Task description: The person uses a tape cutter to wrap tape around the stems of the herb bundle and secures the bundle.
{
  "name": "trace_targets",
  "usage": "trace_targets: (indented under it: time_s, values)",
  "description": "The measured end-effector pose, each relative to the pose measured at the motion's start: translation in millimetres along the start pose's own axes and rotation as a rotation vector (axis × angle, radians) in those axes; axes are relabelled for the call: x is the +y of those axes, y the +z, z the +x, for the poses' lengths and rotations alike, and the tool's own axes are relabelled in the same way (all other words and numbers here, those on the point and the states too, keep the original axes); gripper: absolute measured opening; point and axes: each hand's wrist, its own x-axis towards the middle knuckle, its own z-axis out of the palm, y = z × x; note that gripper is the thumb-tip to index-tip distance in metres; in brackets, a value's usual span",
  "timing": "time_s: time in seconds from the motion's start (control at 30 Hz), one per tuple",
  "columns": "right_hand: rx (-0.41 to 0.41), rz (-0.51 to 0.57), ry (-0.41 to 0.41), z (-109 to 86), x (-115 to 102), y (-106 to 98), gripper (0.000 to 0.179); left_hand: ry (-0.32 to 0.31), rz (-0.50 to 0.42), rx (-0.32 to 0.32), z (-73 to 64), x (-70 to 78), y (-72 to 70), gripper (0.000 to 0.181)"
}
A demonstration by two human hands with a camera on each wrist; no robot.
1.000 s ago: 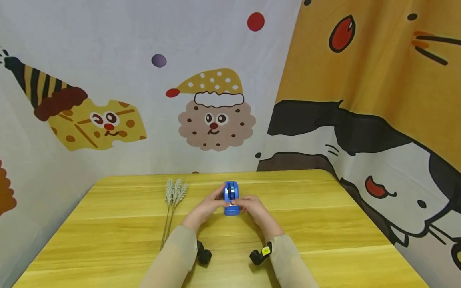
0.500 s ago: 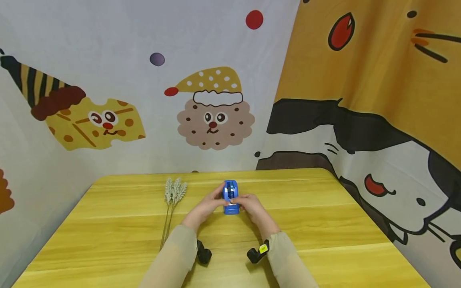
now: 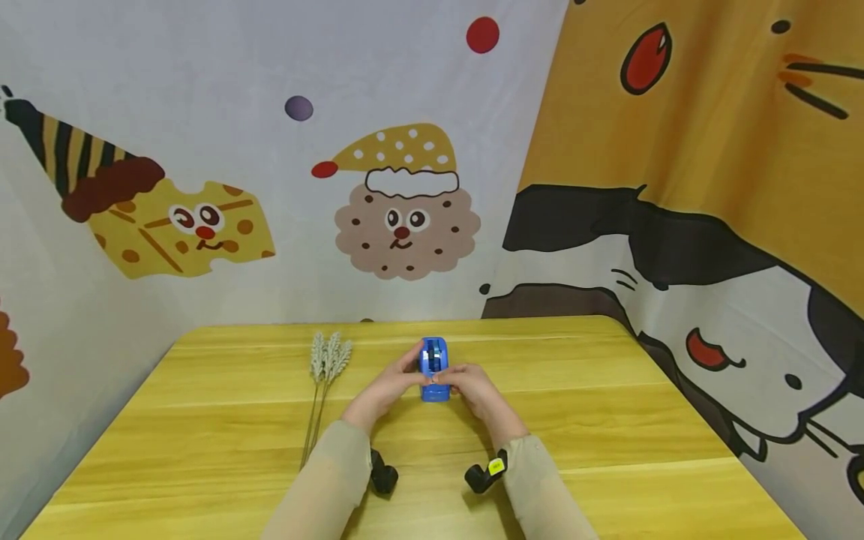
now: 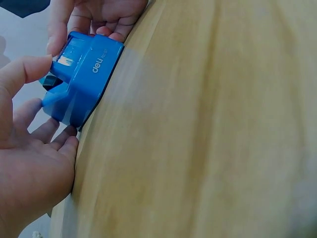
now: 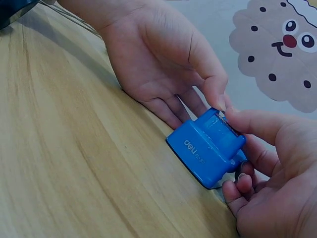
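Your left hand (image 3: 386,386) and right hand (image 3: 476,388) have their fingers gripping the blue deli tape dispenser (image 3: 434,358) near the desk's (image 3: 607,442) far edge: the hold seems complete, but no tape strip shows pulled free yet.

One tape dispenser (image 3: 434,364) is counted, with three wheat ears (image 3: 331,358).
One left hand (image 3: 389,385) and one right hand (image 3: 475,390) are seen, so two hands in all, and two sleeves (image 3: 335,459) are matched by two black wrist cameras (image 3: 384,477), of which one is marked with a single yellow label (image 3: 496,466). One counter (image 3: 223,405) is shown. On the wall cloth, one cheese figure (image 3: 155,244) and one biscuit figure (image 3: 408,255) are printed, along with two hats (image 3: 405,154), one red round dot (image 3: 482,34) and one purple dot (image 3: 298,108).
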Motion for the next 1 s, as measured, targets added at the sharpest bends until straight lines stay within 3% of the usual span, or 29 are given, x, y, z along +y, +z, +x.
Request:
trace_targets:
  time_s: [0.73,1.0]
  values:
    - [-0.001,0.067,0.024,0.5,-2.8,-1.0,0.022,0.015,-0.004,-0.001,-1.1,4.3,1.9,0.089]
    - [-0.001,0.075,0.019,-2.6,-1.6,-0.6,0.029,0.001,-0.005,0.005,-0.4,3.1,1.1,0.088]
